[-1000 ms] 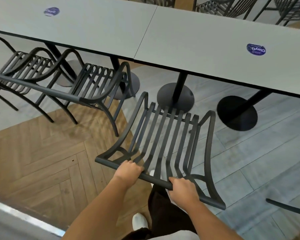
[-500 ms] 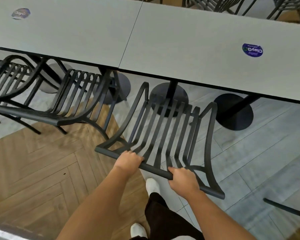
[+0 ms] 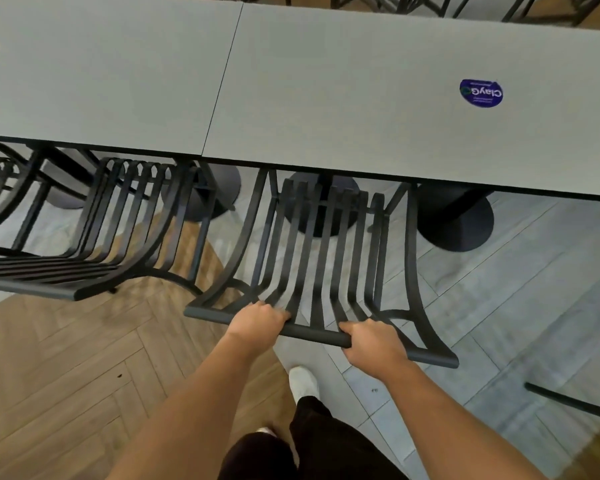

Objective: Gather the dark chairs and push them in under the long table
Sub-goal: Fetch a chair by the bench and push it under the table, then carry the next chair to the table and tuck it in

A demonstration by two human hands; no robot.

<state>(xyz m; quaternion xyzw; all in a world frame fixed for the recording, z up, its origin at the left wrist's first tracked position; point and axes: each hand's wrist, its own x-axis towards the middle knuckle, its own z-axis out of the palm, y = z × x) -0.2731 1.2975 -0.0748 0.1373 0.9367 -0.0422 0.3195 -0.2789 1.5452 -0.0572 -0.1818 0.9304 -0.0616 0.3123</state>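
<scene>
Chair [image 3: 323, 258] now further under table [image 3: 326, 98], 2 hands — left [image 3: 257, 320], right [image 3: 371, 344] — gripping its top rail.

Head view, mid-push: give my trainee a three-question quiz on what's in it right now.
1. True or false: both hands grip the top rail of the dark chair.
2. Which lies nearest the right hand? A) blue sticker B) white shoe C) table seam
3. Fill in: the front of the gripped chair's seat reaches the ___ of the long table.

Key:
1. True; the left hand holds it too.
2. B
3. Edge
</scene>
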